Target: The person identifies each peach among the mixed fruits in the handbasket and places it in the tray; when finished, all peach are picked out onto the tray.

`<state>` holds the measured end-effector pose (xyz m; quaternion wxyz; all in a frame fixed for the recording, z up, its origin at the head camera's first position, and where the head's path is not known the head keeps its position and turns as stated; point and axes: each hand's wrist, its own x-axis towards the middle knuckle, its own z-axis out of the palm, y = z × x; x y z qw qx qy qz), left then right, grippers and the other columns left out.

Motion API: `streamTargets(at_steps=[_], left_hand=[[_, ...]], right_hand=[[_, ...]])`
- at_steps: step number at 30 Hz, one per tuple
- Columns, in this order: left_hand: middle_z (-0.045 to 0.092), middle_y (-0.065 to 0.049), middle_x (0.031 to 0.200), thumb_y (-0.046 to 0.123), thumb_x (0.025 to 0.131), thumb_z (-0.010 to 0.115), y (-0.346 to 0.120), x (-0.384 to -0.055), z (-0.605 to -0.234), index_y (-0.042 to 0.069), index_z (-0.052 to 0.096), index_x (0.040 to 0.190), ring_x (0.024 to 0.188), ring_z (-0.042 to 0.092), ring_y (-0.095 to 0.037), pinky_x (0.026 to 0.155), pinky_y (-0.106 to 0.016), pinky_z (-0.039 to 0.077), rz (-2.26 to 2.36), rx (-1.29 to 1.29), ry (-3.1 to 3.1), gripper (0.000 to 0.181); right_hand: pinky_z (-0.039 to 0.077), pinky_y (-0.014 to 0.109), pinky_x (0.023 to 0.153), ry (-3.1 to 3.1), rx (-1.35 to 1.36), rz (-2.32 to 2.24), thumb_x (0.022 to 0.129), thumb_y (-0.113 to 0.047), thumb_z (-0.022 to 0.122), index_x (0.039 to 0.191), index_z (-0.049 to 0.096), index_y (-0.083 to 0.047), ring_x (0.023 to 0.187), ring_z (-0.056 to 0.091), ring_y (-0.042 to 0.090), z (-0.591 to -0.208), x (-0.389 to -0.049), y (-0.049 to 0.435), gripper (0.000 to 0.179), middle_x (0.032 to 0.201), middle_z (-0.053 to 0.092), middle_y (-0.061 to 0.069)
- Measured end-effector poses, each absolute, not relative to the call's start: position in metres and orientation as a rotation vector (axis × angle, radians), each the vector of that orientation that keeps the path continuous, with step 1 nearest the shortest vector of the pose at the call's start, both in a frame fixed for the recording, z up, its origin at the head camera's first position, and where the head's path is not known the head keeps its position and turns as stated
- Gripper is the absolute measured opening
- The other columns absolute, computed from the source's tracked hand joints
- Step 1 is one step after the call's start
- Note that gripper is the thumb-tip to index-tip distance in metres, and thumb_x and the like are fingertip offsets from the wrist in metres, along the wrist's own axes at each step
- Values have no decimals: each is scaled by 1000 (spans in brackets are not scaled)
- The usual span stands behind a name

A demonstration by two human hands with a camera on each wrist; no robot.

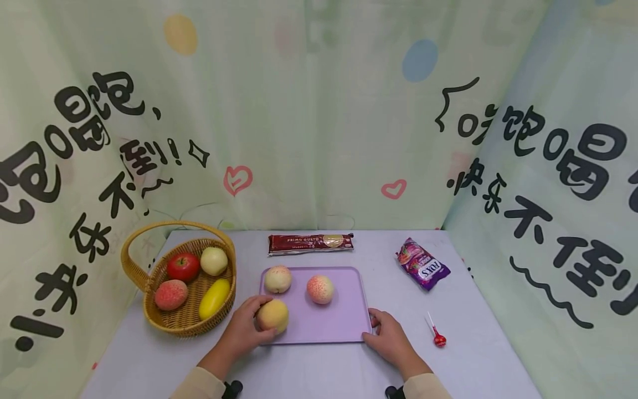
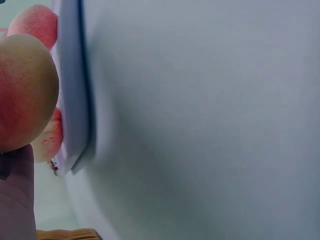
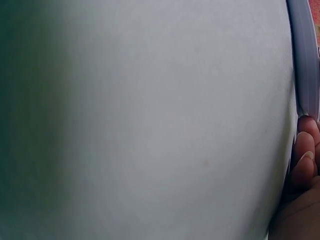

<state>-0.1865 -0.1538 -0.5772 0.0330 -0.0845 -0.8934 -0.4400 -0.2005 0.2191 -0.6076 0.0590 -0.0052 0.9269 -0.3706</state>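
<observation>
My left hand grips a yellow peach from its left side, over the front left corner of a lilac tray. In the left wrist view the held peach shows a red blush, in front of two other peaches. At the tray's front right corner, my right hand holds the edge between thumb and fingers. A pale peach sits at the tray's back left, and a pink-speckled peach lies near its middle. The right wrist view catches curled fingers against the tray's rim.
A handled wicker basket at left contains a tomato, a pink peach, a pale round fruit and a yellow oblong fruit. Behind the tray lies a spaghetti packet. A purple candy bag and red lollipop lie right.
</observation>
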Motion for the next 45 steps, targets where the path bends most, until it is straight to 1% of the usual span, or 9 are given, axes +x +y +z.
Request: streamTargets(at_steps=[9,14,18,25,29,33,39,43,45], left_hand=[[64,-4,133,20,69,95,-154,-187,-587,12,63,133,121,60,-22,110,-49,48,-1336,-231,-2774,72],[64,-3,134,21,69,95,-155,-187,-585,11,63,133,122,60,-22,110,-50,48,-1330,-244,-2788,72],[64,-3,134,25,70,95,-156,-186,-580,12,65,130,123,61,-23,109,-50,49,-1279,-290,-2795,69],[64,-1,134,30,73,94,-161,-184,-565,15,67,131,126,60,-24,109,-49,50,-1209,-391,-2799,66],[64,0,136,37,75,92,-165,-181,-553,18,66,133,128,59,-23,110,-49,49,-1155,-481,-2802,66],[64,0,135,43,78,89,-170,-179,-537,20,64,135,126,60,-21,107,-47,52,-998,-590,-2790,66],[63,0,136,39,78,89,-181,-181,-515,18,63,138,125,60,-20,102,-44,55,-853,-621,-2767,69],[63,-2,137,40,78,88,-190,-182,-503,16,61,139,126,59,-22,101,-45,56,-764,-607,-2734,71],[63,-3,137,37,78,89,-196,-183,-499,15,61,139,126,59,-23,102,-47,55,-743,-609,-2692,71]], right_hand=[[42,26,67,2826,-29,-1142,79,-16,83,135,61,4,80,49,14,-606,-200,219,63,95,60,1],[42,26,67,2823,-23,-1148,79,-16,83,134,61,3,80,49,14,-606,-200,219,62,94,60,1],[43,27,68,2818,-25,-1129,80,-16,83,135,60,3,81,50,14,-606,-201,219,63,95,61,1],[44,27,68,2813,-15,-1116,80,-17,83,136,60,3,82,50,15,-604,-200,218,63,96,60,1],[43,27,68,2804,-10,-1128,80,-17,83,136,60,3,81,50,15,-605,-200,218,63,95,61,1],[43,28,68,2794,-8,-1129,81,-18,83,136,60,2,82,50,15,-606,-200,218,64,96,61,2],[44,28,69,2794,-9,-1120,81,-19,83,137,59,2,82,50,15,-606,-200,219,64,96,61,2],[44,28,69,2796,-14,-1129,81,-18,83,137,60,2,82,50,15,-606,-200,219,64,95,61,2],[43,27,68,2798,-16,-1133,81,-18,83,136,60,2,81,50,15,-605,-200,218,64,95,60,2]])
